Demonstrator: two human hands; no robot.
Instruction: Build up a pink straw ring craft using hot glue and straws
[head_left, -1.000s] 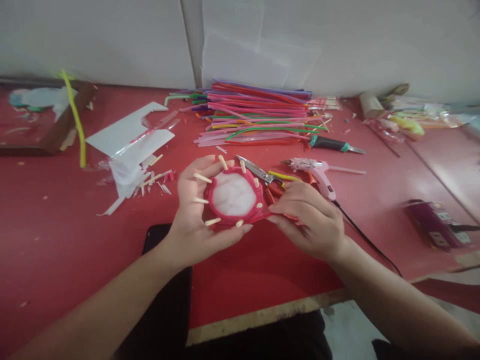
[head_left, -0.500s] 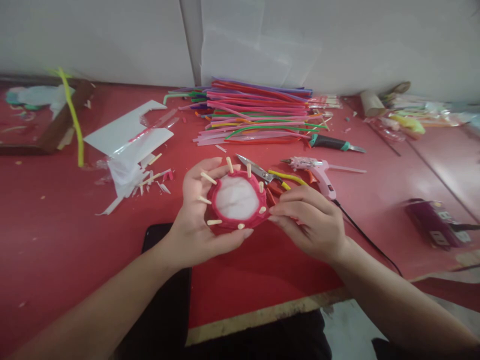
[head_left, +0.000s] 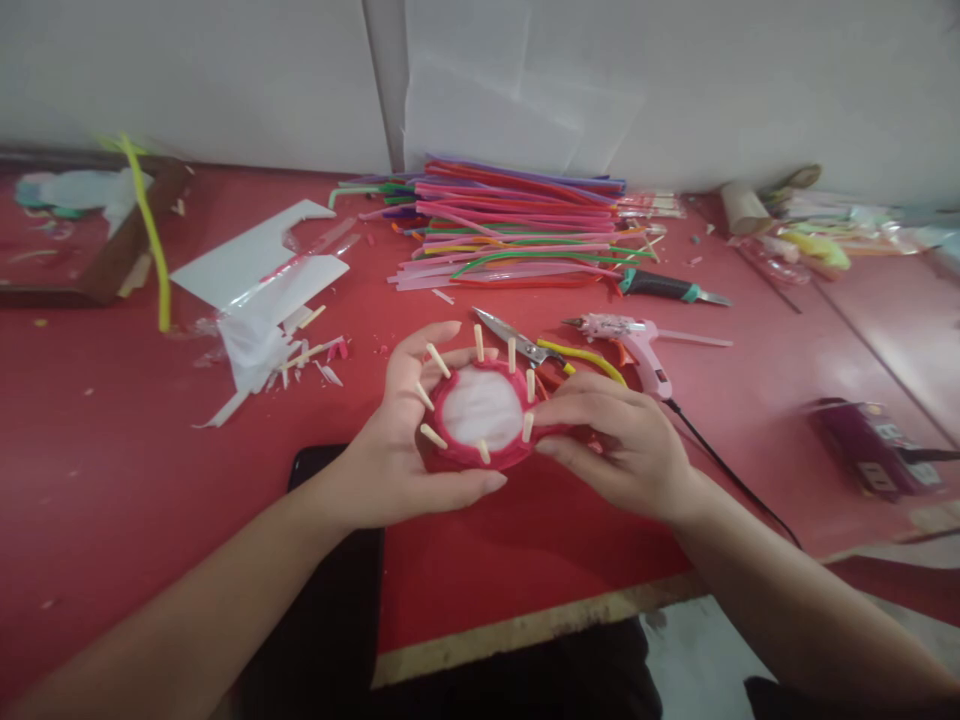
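Note:
Between my hands is a small round basket frame (head_left: 481, 408) with a white disc for a base, a dark pink pipe cleaner wound round its rim and several short pale sticks standing up from it. My left hand (head_left: 409, 430) curls round its left side, thumb along the near edge and fingers behind. At the right edge my right hand (head_left: 615, 435) pinches the pink pipe cleaner (head_left: 551, 432) between thumb and forefinger, beside one stick. Part of the strand is hidden under the right fingers. Scissors (head_left: 525, 345) with red and yellow handles lie just behind.
A pink glue gun (head_left: 630, 340) with a black cord lies to the right, near a craft knife (head_left: 671, 287). Colourful pipe cleaners (head_left: 517, 220) are piled at the back. White paper scraps (head_left: 247, 270) lie left, a purple box (head_left: 874, 450) far right, a black phone-like slab (head_left: 330, 580) in front.
The basket frame has shifted slightly right and tilted, so its sticks point more upright. My right fingers have closed in nearer the rim, beside a stick.

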